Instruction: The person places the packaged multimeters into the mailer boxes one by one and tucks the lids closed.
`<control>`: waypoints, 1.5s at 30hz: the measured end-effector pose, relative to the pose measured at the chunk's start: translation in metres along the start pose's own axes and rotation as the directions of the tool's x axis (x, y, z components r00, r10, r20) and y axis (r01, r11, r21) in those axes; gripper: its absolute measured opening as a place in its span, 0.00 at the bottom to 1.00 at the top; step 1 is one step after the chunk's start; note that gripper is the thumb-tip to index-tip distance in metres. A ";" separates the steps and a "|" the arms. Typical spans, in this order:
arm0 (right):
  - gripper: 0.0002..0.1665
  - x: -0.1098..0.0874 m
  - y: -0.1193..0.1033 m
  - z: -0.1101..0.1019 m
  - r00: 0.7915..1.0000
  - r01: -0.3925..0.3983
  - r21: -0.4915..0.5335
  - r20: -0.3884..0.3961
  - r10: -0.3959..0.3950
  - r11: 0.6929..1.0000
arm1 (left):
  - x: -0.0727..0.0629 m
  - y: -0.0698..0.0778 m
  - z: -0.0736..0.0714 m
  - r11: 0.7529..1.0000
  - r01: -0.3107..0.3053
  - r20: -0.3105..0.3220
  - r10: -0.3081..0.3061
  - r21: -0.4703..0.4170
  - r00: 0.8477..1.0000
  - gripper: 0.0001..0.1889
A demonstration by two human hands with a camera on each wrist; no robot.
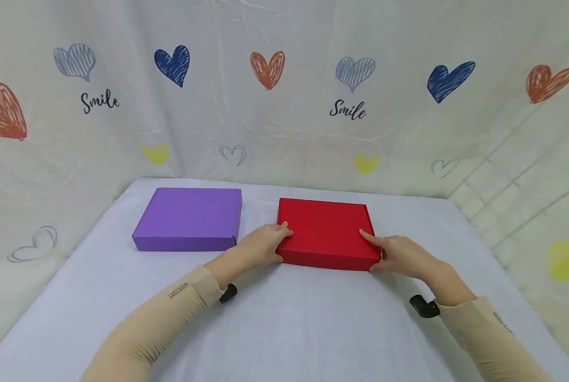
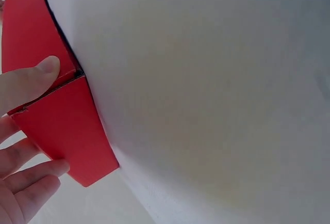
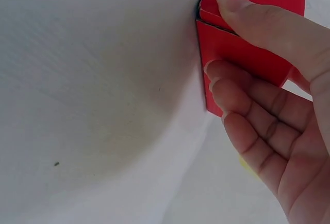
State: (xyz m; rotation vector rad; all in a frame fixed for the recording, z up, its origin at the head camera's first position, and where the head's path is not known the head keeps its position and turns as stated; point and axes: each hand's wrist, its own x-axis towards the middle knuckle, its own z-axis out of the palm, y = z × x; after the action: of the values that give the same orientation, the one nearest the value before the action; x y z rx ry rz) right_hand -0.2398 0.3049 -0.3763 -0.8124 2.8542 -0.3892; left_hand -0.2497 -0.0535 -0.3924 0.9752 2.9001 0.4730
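Note:
A flat red cardboard box (image 1: 324, 228), lid closed, lies on the white-covered table right of centre in the head view. My left hand (image 1: 265, 243) holds its left end and my right hand (image 1: 401, 256) its right end. In the left wrist view the thumb (image 2: 47, 66) lies over the box's edge, with the fingers (image 2: 38, 175) against the end panel. The right wrist view has the thumb (image 3: 234, 2) on the lid side and the fingertips (image 3: 221, 87) at the end panel. A closed purple box (image 1: 191, 215) sits left of my left hand.
The white cloth (image 1: 284, 323) covers the table, whose far edge meets a hanging backdrop (image 1: 308, 143) printed with hearts and "Smile". A black wrist camera (image 1: 424, 306) sticks out below my right wrist, another (image 1: 228, 293) below the left.

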 end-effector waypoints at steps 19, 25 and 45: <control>0.51 0.014 0.002 0.004 1.000 0.024 -0.016 -0.018 -0.024 1.000 | -0.004 -0.006 -0.004 0.999 0.034 -0.037 -0.035 -0.013 0.999 0.38; 0.50 0.019 0.001 0.004 0.999 0.035 -0.019 -0.029 -0.036 0.999 | -0.004 -0.010 -0.007 0.998 0.057 -0.040 -0.059 -0.039 0.997 0.36; 0.52 0.025 0.001 0.003 0.999 0.028 -0.034 -0.016 -0.029 0.999 | -0.002 -0.022 -0.014 0.991 0.089 0.008 -0.088 -0.102 0.996 0.37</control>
State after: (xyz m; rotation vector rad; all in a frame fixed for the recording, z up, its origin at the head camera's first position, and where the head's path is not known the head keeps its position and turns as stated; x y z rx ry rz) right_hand -0.2606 0.2915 -0.3816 -0.8605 2.8746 -0.3541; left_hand -0.2623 -0.0751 -0.3857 0.8292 2.8688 0.6060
